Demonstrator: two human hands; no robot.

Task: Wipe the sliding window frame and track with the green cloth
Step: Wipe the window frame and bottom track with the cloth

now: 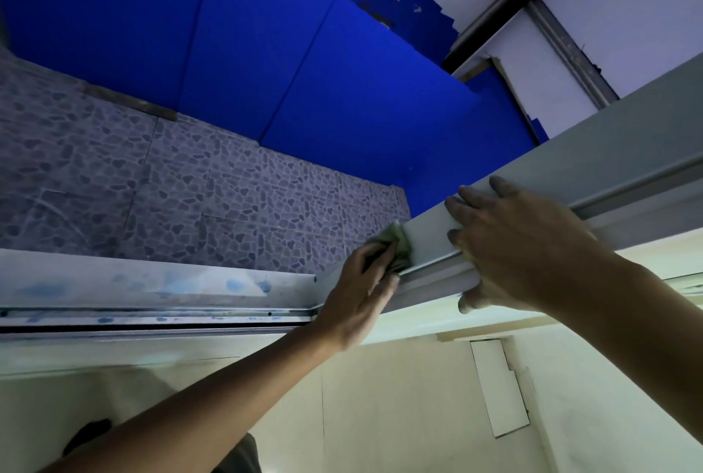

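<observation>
The grey window frame (593,168) runs from the lower middle up to the right edge. Its track (152,314) stretches left along the sill, smeared with blue marks. My left hand (357,293) presses a bunched green cloth (395,244) against the frame's lower end, where frame and track meet. My right hand (521,248) lies flat over the frame just to the right, fingers spread across its top and thumb under its lower edge.
Beyond the window lies a pebble-patterned tiled surface (190,183) and blue panels (266,34). A white wall with a dark bar (506,4) is at the upper right. Below the track is a pale cream wall (380,396).
</observation>
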